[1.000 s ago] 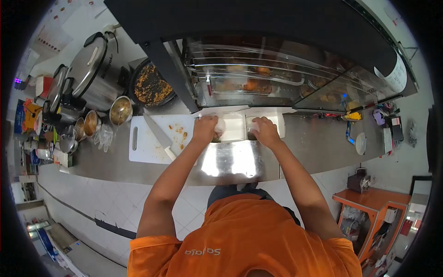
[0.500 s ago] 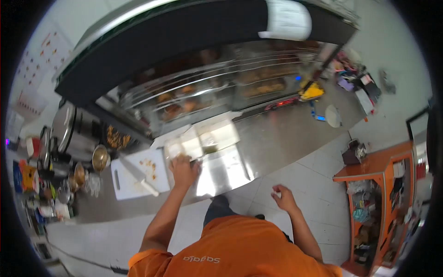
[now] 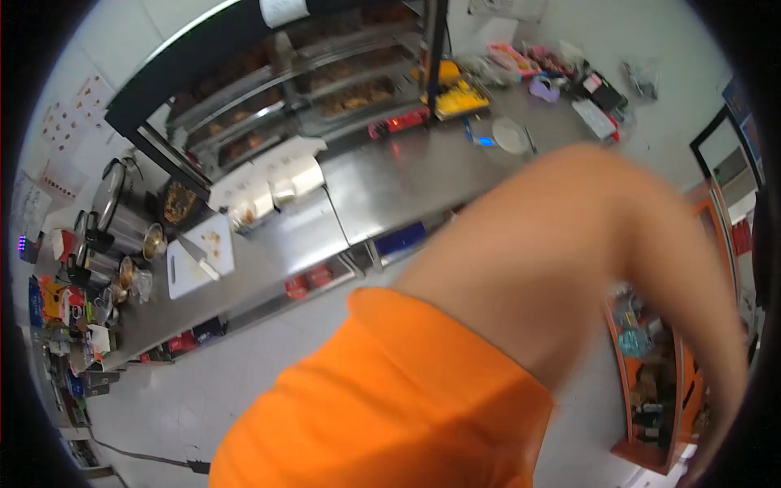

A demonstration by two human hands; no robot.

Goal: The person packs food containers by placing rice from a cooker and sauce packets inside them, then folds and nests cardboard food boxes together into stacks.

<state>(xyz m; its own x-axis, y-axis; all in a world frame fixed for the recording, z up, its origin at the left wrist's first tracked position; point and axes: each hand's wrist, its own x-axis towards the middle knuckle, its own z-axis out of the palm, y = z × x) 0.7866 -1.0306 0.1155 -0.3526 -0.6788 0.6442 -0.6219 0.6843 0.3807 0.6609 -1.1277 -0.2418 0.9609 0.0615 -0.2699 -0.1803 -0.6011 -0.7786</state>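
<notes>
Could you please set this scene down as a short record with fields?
foreground: one bare arm, blurred and bent, below an orange sleeve
holding: unclear; neither hand can be made out
surface: steel counter
containers: open white boxes in front of a display case
cutting area: white board bearing a knife and food scraps

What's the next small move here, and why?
Probably bring the bent arm back toward the open white boxes: they stand on the steel counter with no hand on them, while the forearm slants down across the orange shelf unit in view. I can't make out either hand, so check that it isn't holding something first.
</notes>
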